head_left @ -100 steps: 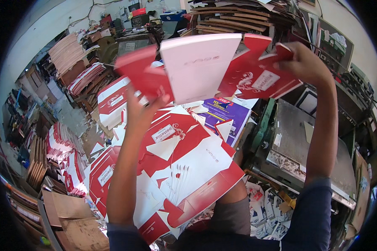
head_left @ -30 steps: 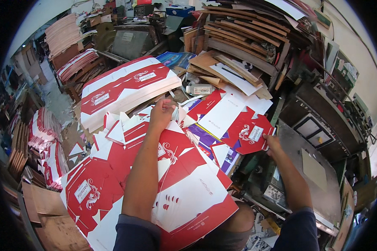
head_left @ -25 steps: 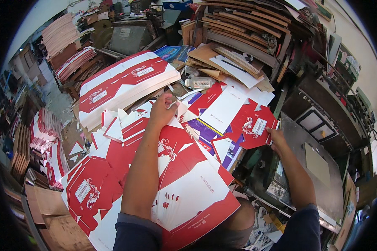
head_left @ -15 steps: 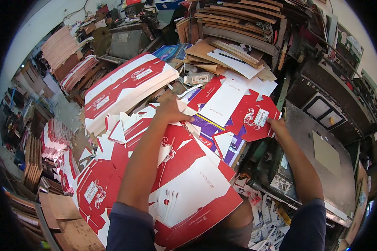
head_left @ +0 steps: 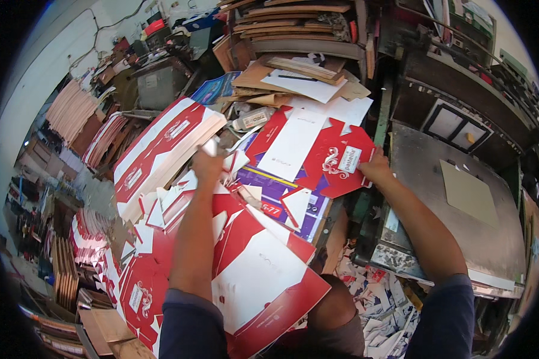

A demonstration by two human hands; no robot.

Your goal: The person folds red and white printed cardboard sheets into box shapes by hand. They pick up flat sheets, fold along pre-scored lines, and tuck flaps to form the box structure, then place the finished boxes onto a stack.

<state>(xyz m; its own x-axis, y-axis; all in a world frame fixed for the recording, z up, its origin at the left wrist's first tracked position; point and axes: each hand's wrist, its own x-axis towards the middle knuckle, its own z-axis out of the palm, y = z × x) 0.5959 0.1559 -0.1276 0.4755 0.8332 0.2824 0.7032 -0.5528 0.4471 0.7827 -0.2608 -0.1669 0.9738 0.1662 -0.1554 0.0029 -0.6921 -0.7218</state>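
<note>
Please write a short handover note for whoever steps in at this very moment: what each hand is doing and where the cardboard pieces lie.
Left hand: closed on small white offcuts, beside the stack of red and white box blanks.
Right hand: grip on the edge of a die-cut red and white box blank, which lies flat on the purple sheet.
Another large red and white blank lies across the lap.
Done: one blank laid flat, loose trimmings scattered by the left arm.
Left: the offcuts are not yet set down; both hands still hold card.
</note>
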